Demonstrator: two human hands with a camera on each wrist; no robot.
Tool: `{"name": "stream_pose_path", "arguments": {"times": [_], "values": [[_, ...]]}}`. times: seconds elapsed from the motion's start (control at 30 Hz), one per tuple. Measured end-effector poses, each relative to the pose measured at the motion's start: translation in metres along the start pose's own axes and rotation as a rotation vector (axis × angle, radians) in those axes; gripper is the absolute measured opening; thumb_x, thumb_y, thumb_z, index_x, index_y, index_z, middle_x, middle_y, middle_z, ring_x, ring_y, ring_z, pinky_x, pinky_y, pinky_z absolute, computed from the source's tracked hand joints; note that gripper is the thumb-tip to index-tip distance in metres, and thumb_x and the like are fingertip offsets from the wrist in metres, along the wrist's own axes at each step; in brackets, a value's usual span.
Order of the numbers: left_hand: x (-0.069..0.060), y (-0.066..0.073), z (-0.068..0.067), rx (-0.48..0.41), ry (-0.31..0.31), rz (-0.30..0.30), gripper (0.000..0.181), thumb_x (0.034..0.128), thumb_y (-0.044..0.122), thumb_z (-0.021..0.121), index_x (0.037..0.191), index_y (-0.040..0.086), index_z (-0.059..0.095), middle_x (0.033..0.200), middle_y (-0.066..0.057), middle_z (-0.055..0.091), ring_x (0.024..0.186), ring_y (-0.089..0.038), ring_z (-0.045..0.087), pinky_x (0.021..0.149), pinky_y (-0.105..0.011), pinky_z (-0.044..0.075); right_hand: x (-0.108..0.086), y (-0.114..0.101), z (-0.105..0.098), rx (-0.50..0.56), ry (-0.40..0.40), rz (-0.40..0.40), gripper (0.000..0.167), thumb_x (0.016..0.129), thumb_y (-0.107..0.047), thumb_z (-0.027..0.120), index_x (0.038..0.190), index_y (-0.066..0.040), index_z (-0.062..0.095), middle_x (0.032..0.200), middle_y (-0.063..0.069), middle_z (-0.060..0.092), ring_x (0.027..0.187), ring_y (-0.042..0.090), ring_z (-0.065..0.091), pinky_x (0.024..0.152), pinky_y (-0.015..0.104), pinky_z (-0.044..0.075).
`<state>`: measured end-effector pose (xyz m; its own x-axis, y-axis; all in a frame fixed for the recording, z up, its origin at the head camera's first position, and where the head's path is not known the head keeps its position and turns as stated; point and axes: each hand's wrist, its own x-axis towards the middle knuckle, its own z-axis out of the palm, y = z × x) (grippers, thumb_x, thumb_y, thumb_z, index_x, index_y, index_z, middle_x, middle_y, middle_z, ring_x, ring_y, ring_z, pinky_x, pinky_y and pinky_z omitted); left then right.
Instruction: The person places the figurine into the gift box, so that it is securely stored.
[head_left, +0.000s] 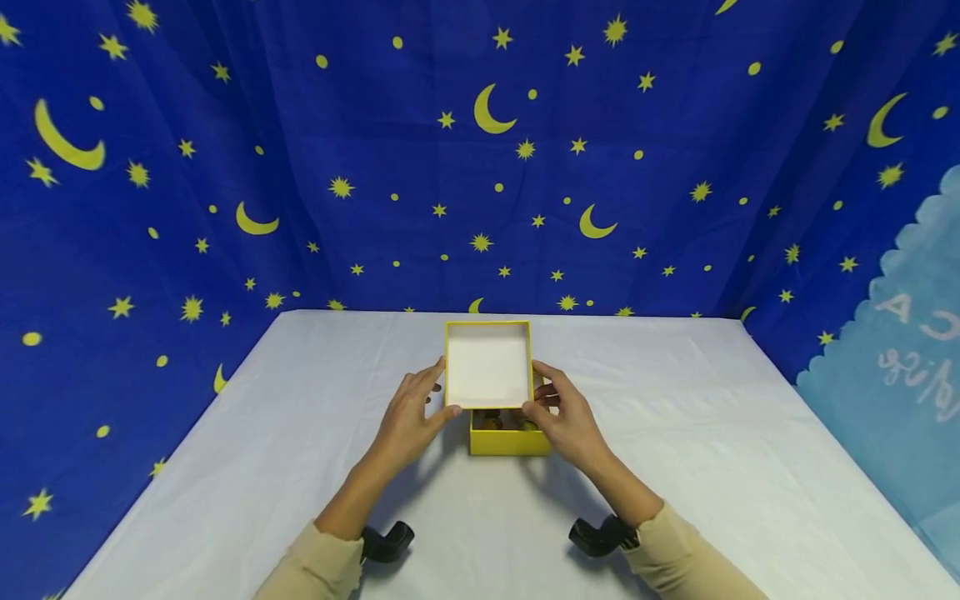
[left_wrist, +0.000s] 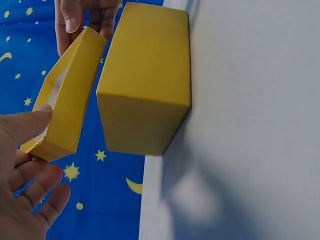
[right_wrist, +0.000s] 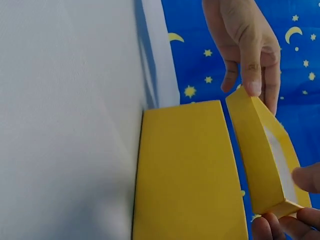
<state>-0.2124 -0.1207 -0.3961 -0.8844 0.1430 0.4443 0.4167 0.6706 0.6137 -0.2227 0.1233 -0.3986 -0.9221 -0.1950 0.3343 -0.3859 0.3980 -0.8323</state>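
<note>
A yellow box lid [head_left: 487,365] is up above a yellow box [head_left: 510,443], its white inside facing me. My left hand [head_left: 408,421] pinches the lid's left side, thumb at the near corner. On the opposite side, my right hand [head_left: 573,423] grips the right edge with thumb and fingers. In the left wrist view the tilted lid [left_wrist: 82,100] is apart from the box [left_wrist: 145,75]. The box stands on the table with its top uncovered; small dark brown and greenish things [head_left: 491,422] show inside, too hidden to identify.
A white cloth covers the table [head_left: 712,467]. Behind and beside it hangs a blue curtain [head_left: 420,158] with yellow stars and moons. A light blue panel with white lettering [head_left: 900,367] is at the right. Black wrist mounts [head_left: 387,542] stick inward from both sleeves.
</note>
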Motion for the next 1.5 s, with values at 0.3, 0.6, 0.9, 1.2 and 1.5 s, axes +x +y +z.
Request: {"name": "stream_pose_path", "arguments": {"times": [0.3,0.6,0.9,1.2,1.5], "values": [[0.005,0.007,0.009,-0.234,-0.023,-0.022,0.062,0.0889,0.026,0.066,0.144,0.017,0.039,0.134,-0.013,0.053,0.106,-0.029,0.059,0.088,-0.046,0.051,-0.003,-0.003,-0.007,0.037,0.021,0.058,0.056,0.090,-0.011,0.063,0.141,-0.012,0.039,0.120,0.021,0.057,0.107,0.033,0.061,0.090,0.043,0.053],[0.007,0.009,0.016,-0.326,0.021,0.069,0.049,0.0932,0.019,0.060,0.139,0.010,0.044,0.134,-0.014,0.051,0.117,-0.033,0.058,0.093,-0.049,0.050,0.000,0.006,-0.011,0.132,0.017,0.052,0.054,0.091,-0.016,0.062,0.138,-0.009,0.036,0.142,0.015,0.043,0.126,0.036,0.051,0.104,0.047,0.044],[0.007,0.040,0.004,-0.419,0.010,0.049,0.043,0.0935,0.006,0.055,0.133,-0.008,0.044,0.134,-0.028,0.048,0.123,-0.044,0.049,0.103,-0.058,0.039,0.001,0.007,-0.013,0.125,0.043,0.025,0.063,0.093,-0.022,0.061,0.147,-0.015,0.028,0.143,0.018,0.040,0.128,0.040,0.048,0.104,0.050,0.042],[0.004,0.048,0.001,-0.414,0.016,-0.051,0.037,0.0950,0.011,0.053,0.128,-0.006,0.050,0.127,-0.027,0.056,0.120,-0.041,0.052,0.102,-0.055,0.040,0.002,0.010,-0.015,0.157,0.105,0.026,0.042,0.095,-0.017,0.057,0.133,-0.009,0.043,0.138,0.016,0.049,0.131,0.032,0.046,0.107,0.049,0.040],[0.001,0.043,0.006,-0.440,0.022,-0.081,0.036,0.0965,0.015,0.052,0.129,-0.001,0.052,0.125,-0.022,0.059,0.117,-0.036,0.054,0.102,-0.055,0.040,-0.001,0.014,-0.017,0.173,0.148,0.039,0.029,0.096,-0.022,0.055,0.115,-0.001,0.051,0.138,0.013,0.053,0.126,0.028,0.052,0.101,0.027,0.045]]}}
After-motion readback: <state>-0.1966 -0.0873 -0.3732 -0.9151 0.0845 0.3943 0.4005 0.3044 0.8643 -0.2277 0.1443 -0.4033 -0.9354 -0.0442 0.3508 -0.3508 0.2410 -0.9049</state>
